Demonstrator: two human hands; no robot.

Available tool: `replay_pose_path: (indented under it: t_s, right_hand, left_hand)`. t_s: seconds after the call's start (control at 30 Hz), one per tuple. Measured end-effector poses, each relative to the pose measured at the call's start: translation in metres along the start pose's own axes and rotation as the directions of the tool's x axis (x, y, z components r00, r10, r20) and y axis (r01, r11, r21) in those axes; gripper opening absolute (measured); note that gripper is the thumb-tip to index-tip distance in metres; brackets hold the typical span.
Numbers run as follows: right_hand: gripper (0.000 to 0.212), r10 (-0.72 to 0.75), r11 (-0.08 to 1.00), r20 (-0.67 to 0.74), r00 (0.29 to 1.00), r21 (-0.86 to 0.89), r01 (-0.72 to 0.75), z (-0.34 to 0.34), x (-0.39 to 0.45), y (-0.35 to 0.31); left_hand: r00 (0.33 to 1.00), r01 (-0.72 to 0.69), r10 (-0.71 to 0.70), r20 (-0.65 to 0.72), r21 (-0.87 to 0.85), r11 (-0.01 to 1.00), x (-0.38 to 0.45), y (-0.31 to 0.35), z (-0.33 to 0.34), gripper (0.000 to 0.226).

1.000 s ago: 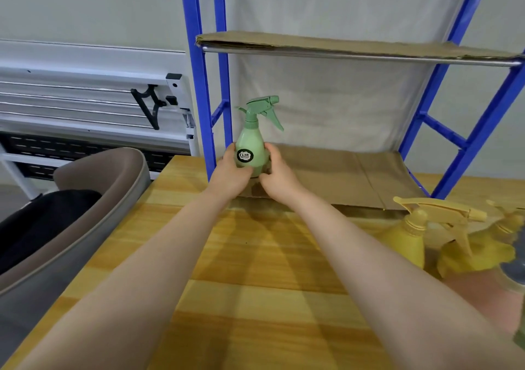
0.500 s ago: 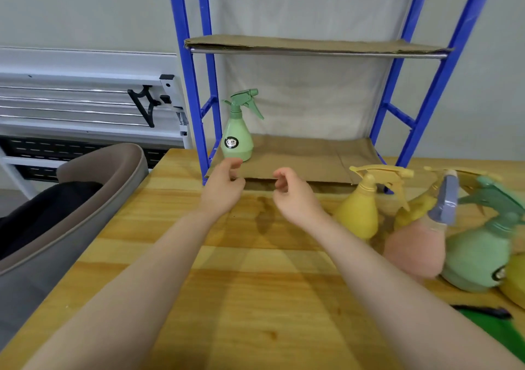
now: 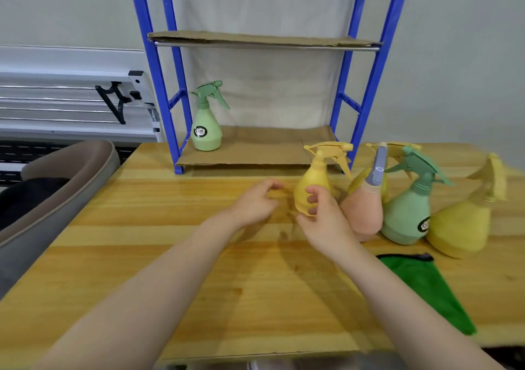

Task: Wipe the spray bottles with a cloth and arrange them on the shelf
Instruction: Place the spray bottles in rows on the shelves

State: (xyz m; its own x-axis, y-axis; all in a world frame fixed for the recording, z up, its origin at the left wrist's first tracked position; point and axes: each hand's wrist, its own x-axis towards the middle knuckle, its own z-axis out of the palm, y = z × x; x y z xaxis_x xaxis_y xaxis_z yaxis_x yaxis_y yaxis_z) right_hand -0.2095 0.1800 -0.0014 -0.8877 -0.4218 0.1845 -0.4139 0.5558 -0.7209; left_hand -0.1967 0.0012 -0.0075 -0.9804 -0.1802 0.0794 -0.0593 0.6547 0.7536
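Yellow spray bottle [image 3: 311, 188]: right hand [image 3: 326, 222] curls beside it.

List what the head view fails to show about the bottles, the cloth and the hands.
- Right hand: hides part of the near yellow bottle; contact unclear.
- Far yellow bottle: blurred.
- Pink bottle: base hidden by the right hand.
- Green cloth: blurred.
- Label on the shelved green bottle: too small to read.

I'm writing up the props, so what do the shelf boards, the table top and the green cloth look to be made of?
Shelf boards: brown cardboard, matte, judging by thin edges and a seam. Table top: wood, lightly glossy, with visible grain and plank strips. Green cloth: soft fabric, possibly microfibre; it lies limp with a dark stitched edge.
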Motion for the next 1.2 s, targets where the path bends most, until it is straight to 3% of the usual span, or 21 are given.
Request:
replay_pose_path:
  t_s: [0.27,0.5,0.87,1.03,1.2]
  right_hand:
    - [0.091,0.105,0.981,-0.017,0.994,0.165,-0.101,-0.007,-0.019,0.020]
    - [0.089,0.157,0.963,-0.005,0.988,0.224,-0.152,-0.002,-0.002,0.015]
    - [0.074,0.055,0.984,-0.089,0.995,0.173,-0.038,0.019,0.033,-0.004]
    - [0.065,-0.006,0.986,-0.105,0.994,0.166,0.023,0.021,0.084,-0.034]
    - [0.064,-0.018,0.995,-0.059,0.998,0.098,0.024,0.034,0.140,-0.054]
  left_hand:
    - [0.998,0.052,-0.047,0.037,-0.142,0.989,0.011,0.022,0.034,0.076]
    - [0.998,0.034,-0.019,0.056,-0.275,0.961,0.017,0.018,0.045,0.082]
    - [0.948,-0.096,0.127,-0.291,0.117,0.988,0.018,0.003,0.010,0.060]
    - [0.917,-0.103,0.179,-0.356,0.223,0.969,0.045,0.001,-0.031,0.053]
    - [0.924,-0.019,0.115,-0.364,0.258,0.966,0.083,-0.009,-0.064,0.048]
